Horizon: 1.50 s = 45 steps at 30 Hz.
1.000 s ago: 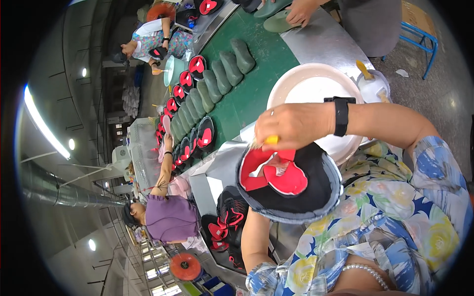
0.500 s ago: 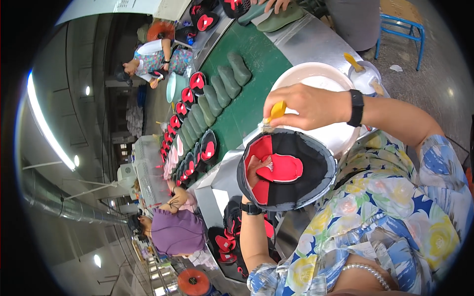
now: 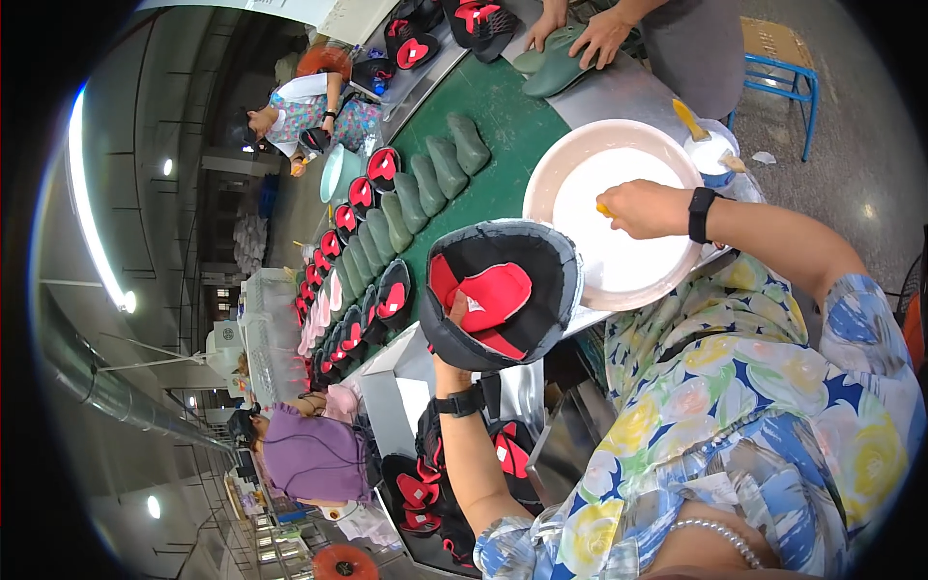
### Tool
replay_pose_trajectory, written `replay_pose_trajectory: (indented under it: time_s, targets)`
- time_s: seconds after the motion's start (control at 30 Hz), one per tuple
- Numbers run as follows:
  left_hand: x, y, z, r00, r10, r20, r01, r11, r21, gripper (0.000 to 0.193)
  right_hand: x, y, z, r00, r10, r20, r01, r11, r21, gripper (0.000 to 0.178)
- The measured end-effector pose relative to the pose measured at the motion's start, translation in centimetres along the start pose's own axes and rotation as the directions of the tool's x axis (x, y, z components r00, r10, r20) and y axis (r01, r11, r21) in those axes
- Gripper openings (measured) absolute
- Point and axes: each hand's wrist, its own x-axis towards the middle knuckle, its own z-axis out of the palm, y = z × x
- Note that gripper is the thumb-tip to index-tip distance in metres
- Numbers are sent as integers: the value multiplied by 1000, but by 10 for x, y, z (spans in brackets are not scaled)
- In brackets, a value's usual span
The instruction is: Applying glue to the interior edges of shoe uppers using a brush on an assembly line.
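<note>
My left hand [image 3: 448, 372] grips a black shoe upper [image 3: 546, 290] with a red lining, its thumb inside the opening. The grey-edged rim of the upper faces up, close to the near-left side of a pale pink basin [image 3: 537, 174]. White liquid [image 3: 619, 261] fills much of that basin. Over it, my right hand [image 3: 650, 210] is closed around a brush [image 3: 604, 209]; only a bit of its yellow handle shows, and the bristles are hidden under the hand.
Green shoe lasts [image 3: 411, 198] and red-lined uppers [image 3: 384, 166] line a green conveyor belt [image 3: 503, 106]. A tub [image 3: 710, 155] with another yellow brush stands beyond the basin. A co-worker's hands [image 3: 601, 39] hold a green last. More uppers [image 3: 420, 488] lie at lower left.
My right hand has moved with the brush from the upper's rim to over the white liquid. My left hand has carried the upper left and slightly up in view.
</note>
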Motion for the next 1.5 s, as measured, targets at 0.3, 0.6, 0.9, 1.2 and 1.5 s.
replay_pose_trajectory:
  time_s: [0.3,0.6,0.9,1.2,1.5]
  targets:
    - [36,13,11,971,-132,201,101,982,158,42,17,-14,-44,886,-202,-418,367,856,365,25]
    - [27,-4,41,975,213,-61,-189,943,274,52,-10,-20,-45,847,176,-502,108,868,485,36]
    - [35,-32,37,740,660,-129,-314,509,802,46,-20,-45,-20,819,185,-543,224,768,600,30]
    - [28,-24,57,893,372,-253,-284,902,325,51,-1,-30,-26,773,6,-634,292,884,364,23]
    - [59,-92,-22,871,305,-385,-403,892,-205,33,4,-20,-11,814,194,-548,139,850,507,12]
